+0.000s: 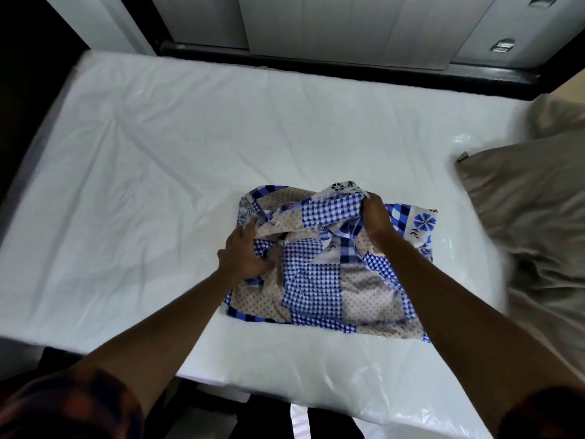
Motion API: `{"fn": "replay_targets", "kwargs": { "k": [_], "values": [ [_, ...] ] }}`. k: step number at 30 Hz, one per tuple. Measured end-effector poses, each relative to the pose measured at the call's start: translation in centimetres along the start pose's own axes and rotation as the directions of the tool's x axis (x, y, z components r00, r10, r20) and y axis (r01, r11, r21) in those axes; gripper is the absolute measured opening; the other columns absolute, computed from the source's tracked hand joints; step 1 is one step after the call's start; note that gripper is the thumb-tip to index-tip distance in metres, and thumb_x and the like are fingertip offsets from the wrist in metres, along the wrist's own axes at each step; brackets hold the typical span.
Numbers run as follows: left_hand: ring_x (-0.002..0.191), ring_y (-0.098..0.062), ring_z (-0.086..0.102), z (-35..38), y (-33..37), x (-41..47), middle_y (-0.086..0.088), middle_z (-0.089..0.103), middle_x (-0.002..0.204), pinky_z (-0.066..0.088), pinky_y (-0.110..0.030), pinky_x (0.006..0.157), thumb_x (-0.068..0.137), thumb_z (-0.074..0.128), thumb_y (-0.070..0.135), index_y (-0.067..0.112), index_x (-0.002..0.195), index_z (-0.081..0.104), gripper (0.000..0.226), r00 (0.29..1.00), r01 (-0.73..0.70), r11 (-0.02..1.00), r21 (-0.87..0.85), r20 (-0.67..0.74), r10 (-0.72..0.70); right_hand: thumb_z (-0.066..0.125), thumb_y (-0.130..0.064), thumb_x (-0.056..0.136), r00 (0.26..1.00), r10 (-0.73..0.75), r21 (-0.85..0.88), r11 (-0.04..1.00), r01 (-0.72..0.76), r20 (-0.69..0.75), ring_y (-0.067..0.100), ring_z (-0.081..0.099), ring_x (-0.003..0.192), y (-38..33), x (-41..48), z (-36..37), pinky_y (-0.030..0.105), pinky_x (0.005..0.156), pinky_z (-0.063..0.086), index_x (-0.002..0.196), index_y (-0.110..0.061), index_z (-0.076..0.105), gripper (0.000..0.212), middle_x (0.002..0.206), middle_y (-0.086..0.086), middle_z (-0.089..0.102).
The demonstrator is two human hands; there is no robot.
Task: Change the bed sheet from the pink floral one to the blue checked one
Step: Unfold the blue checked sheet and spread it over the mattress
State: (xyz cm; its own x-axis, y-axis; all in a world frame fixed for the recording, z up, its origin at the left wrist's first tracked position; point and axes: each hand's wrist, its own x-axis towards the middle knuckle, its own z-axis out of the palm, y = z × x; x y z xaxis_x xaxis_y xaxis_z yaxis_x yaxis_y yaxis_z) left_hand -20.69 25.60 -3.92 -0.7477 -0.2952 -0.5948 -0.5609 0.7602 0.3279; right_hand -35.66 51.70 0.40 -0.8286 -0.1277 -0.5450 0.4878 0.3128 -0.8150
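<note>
Since the mattress (pixel 158 153) shows only its white, glossy cover and no pink floral sheet appears anywhere in view, I judge the removal step complete. The blue checked sheet (pixel 316 280) lies as a folded, partly opened bundle on the mattress, close to its near edge and a little right of its middle.

- My left hand (pixel 243 251) grips the bundle's left side, fingers tucked into the folds.
- My right hand (pixel 376 217) clutches a raised fold on the side of the bundle toward the mattress's far edge, holding it above the layers below.
- Both hands hold cloth; neither is free.

A beige pillow (pixel 531 191) rests at the right end of the mattress, apart from the bundle.

In my judgement, these steps remain:

1. Open the bundle fully.
2. Spread the sheet over the whole mattress.
3. Align it with the mattress edges and tuck it in.
4. Set the pillow on top of the sheet.

I rate the task at roughly its midpoint, with unfolding at an early stage.
</note>
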Motion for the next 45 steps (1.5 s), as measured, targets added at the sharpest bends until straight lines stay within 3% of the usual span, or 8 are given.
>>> {"fn": "replay_targets", "kwargs": {
  "k": [8, 12, 16, 23, 26, 31, 36, 45],
  "values": [
    [0.118, -0.044, 0.053, 3.1, -2.7, 2.0, -0.019, 0.039, 0.141, 0.049, -0.053, 0.093, 0.080, 0.076, 0.034, 0.025, 0.156, 0.010, 0.101, 0.997, 0.048, 0.965, 0.256, 0.040, -0.060, 0.051, -0.032, 0.089, 0.975, 0.011, -0.649, 0.748, 0.138, 0.221, 0.020, 0.050, 0.058, 2.2, 0.6, -1.4, 0.029, 0.055, 0.032, 0.063, -0.014, 0.050, 0.031, 0.064, 0.009, 0.053],
    [0.101, -0.037, 0.063, 1.4, -4.2, 2.4, -0.015, 0.065, 0.112, 0.050, -0.042, 0.081, 0.086, 0.061, 0.014, 0.011, 0.123, 0.055, 0.037, 0.990, -0.071, 0.997, -0.018, -0.123, 0.069, 0.071, -0.038, 0.084, 0.922, 0.188, -0.908, 0.322, 0.269, 0.339, 0.028, 0.058, 0.116, 6.3, -1.7, -0.7, 0.044, 0.094, 0.046, 0.133, -0.028, 0.055, 0.052, 0.129, 0.006, 0.060],
    [0.080, -0.029, 0.062, -1.5, -1.8, 2.7, -0.010, 0.065, 0.088, 0.045, -0.035, 0.064, 0.076, 0.052, 0.011, 0.014, 0.103, 0.064, 0.029, 0.978, 0.205, 0.686, -0.698, 0.127, -0.163, 0.079, -0.062, 0.070, 0.913, -0.079, -0.761, 0.527, 0.378, 0.399, 0.026, 0.040, 0.137, 7.5, -5.8, 3.9, 0.065, 0.112, 0.029, 0.153, -0.041, 0.025, 0.101, 0.154, 0.001, 0.039],
    [0.097, -0.035, 0.065, -4.9, 4.7, 1.8, -0.023, 0.064, 0.108, 0.055, -0.056, 0.087, 0.089, 0.051, -0.006, 0.008, 0.122, 0.059, 0.037, 0.977, 0.169, 0.324, -0.931, 0.201, 0.068, 0.069, -0.072, 0.067, 0.947, -0.237, -0.726, 0.609, 0.320, 0.219, 0.031, 0.025, 0.150, 6.5, -6.9, 12.7, 0.055, 0.106, 0.040, 0.155, -0.044, -0.015, 0.125, 0.168, 0.006, 0.008],
    [0.108, -0.030, 0.066, -4.4, 5.3, 2.0, -0.016, 0.066, 0.115, 0.058, -0.048, 0.089, 0.086, 0.063, -0.004, 0.010, 0.125, 0.058, 0.041, 0.982, 0.027, 0.480, -0.877, 0.112, 0.150, 0.065, -0.034, 0.092, 0.973, -0.228, -0.602, 0.781, 0.168, -0.023, 0.030, 0.069, 0.097, 6.1, -4.8, 12.4, 0.036, 0.069, 0.057, 0.148, -0.028, 0.040, 0.061, 0.122, 0.007, 0.068],
    [0.110, -0.016, 0.057, -1.7, 1.0, 2.6, 0.000, 0.056, 0.121, 0.058, -0.031, 0.083, 0.074, 0.078, -0.003, 0.025, 0.147, 0.035, 0.089, 0.968, -0.239, 0.817, -0.524, -0.061, 0.243, 0.055, -0.001, 0.088, 0.999, -0.033, -0.418, 0.908, 0.022, -0.019, 0.028, 0.062, 0.080, 2.9, -1.8, 7.8, 0.037, 0.064, 0.047, 0.091, -0.013, 0.064, 0.015, 0.083, 0.009, 0.064],
    [0.118, -0.031, 0.056, 0.4, -3.2, 3.8, -0.011, 0.053, 0.131, 0.053, -0.049, 0.092, 0.062, 0.087, 0.011, 0.019, 0.142, 0.036, 0.095, 0.963, -0.215, 0.928, -0.303, -0.223, 0.150, 0.059, -0.019, 0.078, 0.959, -0.035, -0.731, 0.640, 0.237, 0.280, 0.026, 0.068, 0.102, -4.3, 1.6, 3.6, 0.027, 0.078, 0.049, 0.107, -0.012, 0.072, 0.033, 0.105, 0.013, 0.073],
    [0.121, -0.038, 0.052, -4.5, 1.7, 7.8, -0.017, 0.054, 0.129, 0.049, -0.049, 0.093, 0.075, 0.079, 0.050, 0.022, 0.140, 0.045, 0.078, 0.963, -0.132, 0.987, -0.091, -0.249, 0.106, 0.053, -0.023, 0.091, 0.734, -0.669, -0.939, 0.166, 0.300, 0.116, 0.032, 0.049, 0.127, -14.9, 8.3, 2.3, 0.047, 0.097, 0.037, 0.143, -0.033, 0.048, 0.054, 0.141, 0.004, 0.055]
  ]
}}
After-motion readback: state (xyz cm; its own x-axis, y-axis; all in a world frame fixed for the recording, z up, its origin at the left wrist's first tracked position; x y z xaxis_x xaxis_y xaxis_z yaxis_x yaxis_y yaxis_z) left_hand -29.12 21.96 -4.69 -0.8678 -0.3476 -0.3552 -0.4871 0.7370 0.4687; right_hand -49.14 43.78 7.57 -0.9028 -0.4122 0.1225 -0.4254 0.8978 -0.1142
